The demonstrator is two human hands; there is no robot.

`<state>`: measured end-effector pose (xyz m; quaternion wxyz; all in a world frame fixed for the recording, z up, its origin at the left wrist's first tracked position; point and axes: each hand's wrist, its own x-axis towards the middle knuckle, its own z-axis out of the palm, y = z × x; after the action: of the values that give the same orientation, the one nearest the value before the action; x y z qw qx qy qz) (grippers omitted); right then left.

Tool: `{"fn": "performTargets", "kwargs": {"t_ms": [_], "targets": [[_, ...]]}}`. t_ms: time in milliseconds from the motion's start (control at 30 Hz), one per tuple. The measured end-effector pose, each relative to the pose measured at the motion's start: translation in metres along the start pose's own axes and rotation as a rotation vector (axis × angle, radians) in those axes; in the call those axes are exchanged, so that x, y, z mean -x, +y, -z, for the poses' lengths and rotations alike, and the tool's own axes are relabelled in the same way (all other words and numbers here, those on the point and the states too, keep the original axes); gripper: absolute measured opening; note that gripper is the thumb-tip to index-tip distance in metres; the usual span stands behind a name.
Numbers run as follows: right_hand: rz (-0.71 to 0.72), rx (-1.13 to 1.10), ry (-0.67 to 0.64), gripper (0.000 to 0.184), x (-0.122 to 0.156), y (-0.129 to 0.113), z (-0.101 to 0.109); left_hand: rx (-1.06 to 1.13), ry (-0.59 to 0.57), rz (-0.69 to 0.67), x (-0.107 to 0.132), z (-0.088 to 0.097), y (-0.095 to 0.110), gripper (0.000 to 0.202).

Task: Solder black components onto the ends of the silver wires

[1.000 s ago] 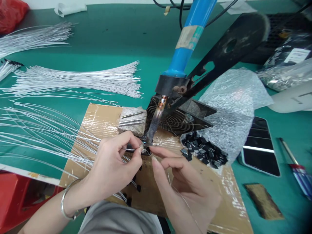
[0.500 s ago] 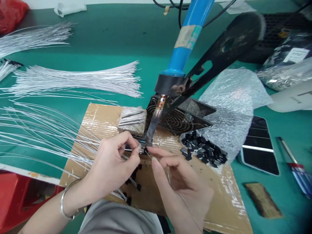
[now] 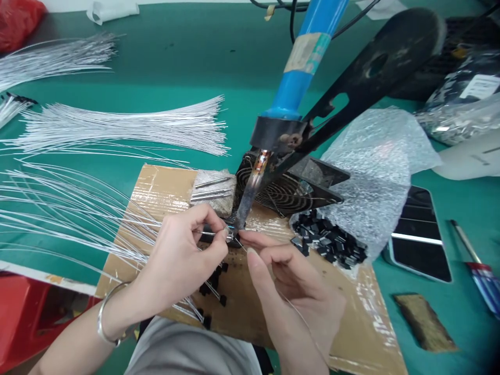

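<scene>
My left hand [image 3: 179, 260] pinches a thin white wire with a small black part at its end, held right under the tip of the soldering iron [image 3: 250, 195]. My right hand [image 3: 292, 289] pinches a fine solder wire [image 3: 300, 320] and touches its end to the same spot. The iron has a blue handle [image 3: 300, 57] and is fixed in a black stand [image 3: 351, 88]. Both hands work over a taped cardboard sheet [image 3: 351, 307]. A few finished wires with black ends [image 3: 213, 291] lie under my left hand.
Bundles of white wires [image 3: 117, 127] fan across the green table on the left. A pile of small black parts [image 3: 328, 242] spills from a bubble-wrap bag [image 3: 375, 172]. A fan grille [image 3: 285, 192], a phone [image 3: 420, 237], a screwdriver [image 3: 474, 271] and a brown pad [image 3: 424, 323] lie to the right.
Both hands have shifted slightly upward toward the iron tip; the pinch grips are unchanged. The view has tilted a little.
</scene>
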<state>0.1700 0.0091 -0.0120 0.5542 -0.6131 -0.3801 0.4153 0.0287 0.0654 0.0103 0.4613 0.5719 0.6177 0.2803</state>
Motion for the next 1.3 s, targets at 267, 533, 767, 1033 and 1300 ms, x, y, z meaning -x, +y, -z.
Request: {"fn": "performTargets", "kwargs": {"t_ms": [267, 533, 767, 1033, 1300], "targets": [[0.035, 0.037, 0.002, 0.023, -0.0009, 0.0006, 0.0015, 0.013, 0.009, -0.005, 0.0022, 0.0015, 0.0006, 0.007], [0.055, 0.023, 0.014, 0.023, 0.0008, 0.0003, 0.0015, 0.002, 0.005, -0.022, 0.0030, 0.0025, 0.0008, 0.007], [0.054, 0.062, 0.017, 0.025, 0.0016, -0.0008, 0.0032, 0.018, -0.001, -0.024, 0.0009, 0.0013, 0.0013, 0.005], [0.041, 0.070, 0.018, 0.026, 0.0015, -0.0019, 0.0038, 0.016, -0.005, -0.028, 0.0021, 0.0018, 0.0029, 0.006], [0.062, 0.087, 0.001, 0.026, 0.0008, -0.0012, 0.0049, 0.031, -0.006, -0.026, 0.0031, 0.0019, 0.0015, 0.005]]}}
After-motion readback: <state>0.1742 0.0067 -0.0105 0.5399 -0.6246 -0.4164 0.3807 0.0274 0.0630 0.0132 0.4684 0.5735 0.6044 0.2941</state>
